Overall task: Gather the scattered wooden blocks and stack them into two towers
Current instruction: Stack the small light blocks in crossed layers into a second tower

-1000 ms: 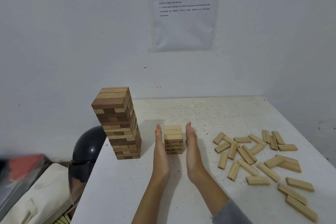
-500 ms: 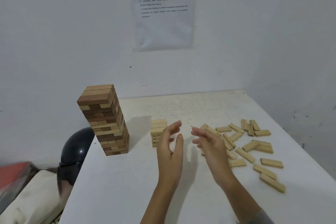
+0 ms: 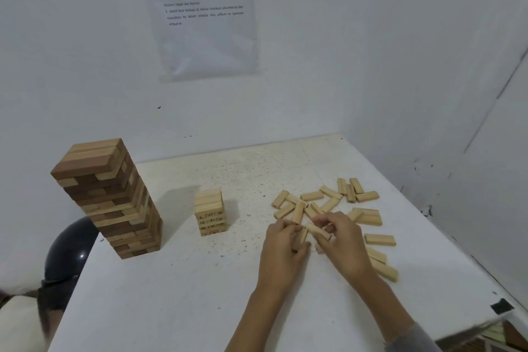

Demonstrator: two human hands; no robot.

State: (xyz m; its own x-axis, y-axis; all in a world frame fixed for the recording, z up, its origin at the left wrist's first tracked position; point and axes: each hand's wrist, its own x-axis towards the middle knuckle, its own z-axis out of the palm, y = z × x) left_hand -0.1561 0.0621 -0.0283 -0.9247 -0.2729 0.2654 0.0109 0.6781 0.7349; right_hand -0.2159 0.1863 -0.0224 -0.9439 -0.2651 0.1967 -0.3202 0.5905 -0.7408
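Hands close together, right of centre, at the near edge of the scattered blocks (image 3: 312,196). Left hand (image 3: 283,250) curls round a pale block (image 3: 302,236); right hand (image 3: 344,246) pinches a second block (image 3: 317,231). Short tower (image 3: 211,211) mid-frame on the white surface (image 3: 185,300); tall tower (image 3: 108,197) at left. Printed sheet (image 3: 205,23) on the wall, top centre.

The tall tower (image 3: 108,197) is showing mixed dark-brown and pale-tan bands. The short tower (image 3: 210,211) and loose blocks (image 3: 368,216) are showing uniform pale wood. The white counter (image 3: 171,294) is showing dark speckles. A glossy black dome (image 3: 71,248) is showing beside it, and a grey sleeve (image 3: 411,340).
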